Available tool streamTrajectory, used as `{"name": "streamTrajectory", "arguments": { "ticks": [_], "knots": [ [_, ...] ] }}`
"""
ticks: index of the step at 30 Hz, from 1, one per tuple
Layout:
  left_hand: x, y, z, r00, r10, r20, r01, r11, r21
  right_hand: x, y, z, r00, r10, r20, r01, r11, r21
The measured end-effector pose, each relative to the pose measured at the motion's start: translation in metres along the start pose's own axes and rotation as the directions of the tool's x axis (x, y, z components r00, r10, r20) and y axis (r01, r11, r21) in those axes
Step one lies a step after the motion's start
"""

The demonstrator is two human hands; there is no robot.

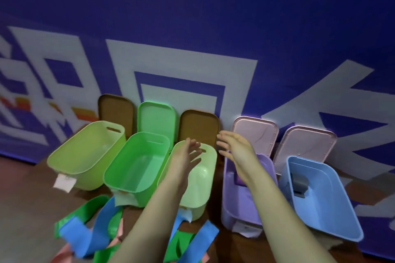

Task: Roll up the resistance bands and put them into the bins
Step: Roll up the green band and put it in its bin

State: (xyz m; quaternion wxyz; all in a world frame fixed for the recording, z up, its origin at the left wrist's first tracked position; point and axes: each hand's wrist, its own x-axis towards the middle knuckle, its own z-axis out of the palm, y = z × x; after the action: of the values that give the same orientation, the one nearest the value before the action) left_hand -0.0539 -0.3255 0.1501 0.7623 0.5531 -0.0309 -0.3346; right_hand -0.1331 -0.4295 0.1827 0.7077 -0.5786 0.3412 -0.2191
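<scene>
Loose resistance bands [89, 232], unrolled, heaped on the brown bench [25, 209] at the near edge of view; blue, green and pink strips overlapping, most to the left of the left forearm, with a blue strip [201, 239] and some green between the two forearms; both hands well beyond the heap and apart from it.

Five open bins in a row past the bands, left to right: yellow-green bin [70, 168] with a white paper tag [64, 181] at its near end; green bin [111, 177]; pale green bin [198, 194]; purple bin [237, 205]; blue bin [324, 209], with a grey object [300, 183] inside, its kind unclear.

Left hand [188, 153]: fingers spread and relaxed, nothing held, over the far end of the pale green bin; forearm crossing that bin's near left side.

Right hand [233, 147]: fingers spread, nothing held, over the gap between the pale green bin and the purple bin at their far ends; forearm passing over the purple bin.

Lids propped upright behind the bins: brown lid [115, 111]; green lid [156, 117]; second brown lid [198, 126]; two pink lids [254, 132] behind the purple and blue bins.

Backdrop: blue banner [213, 17] with large white shapes; view blurred throughout.
</scene>
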Motion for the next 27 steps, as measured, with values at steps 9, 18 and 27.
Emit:
{"name": "streamTrajectory", "arguments": {
  "ticks": [9, 18, 27],
  "knots": [
    [-0.041, 0.038, -0.118, 0.963, 0.248, -0.106, -0.170, 0.862, 0.477, -0.039, 0.029, 0.107, 0.934, -0.165, 0.316, 0.289, 0.871, -0.398],
    [-0.033, 0.071, -0.225, 0.971, 0.060, 0.230, -0.233, 0.436, 0.869, -0.071, 0.060, 0.190, 0.926, -0.088, 0.366, 0.353, 0.541, -0.763],
    [-0.022, 0.073, -0.291, 0.911, -0.215, 0.351, -0.303, 0.227, 0.925, -0.101, 0.096, 0.230, 0.952, 0.145, 0.269, 0.185, 0.430, -0.884]
  ]
}}
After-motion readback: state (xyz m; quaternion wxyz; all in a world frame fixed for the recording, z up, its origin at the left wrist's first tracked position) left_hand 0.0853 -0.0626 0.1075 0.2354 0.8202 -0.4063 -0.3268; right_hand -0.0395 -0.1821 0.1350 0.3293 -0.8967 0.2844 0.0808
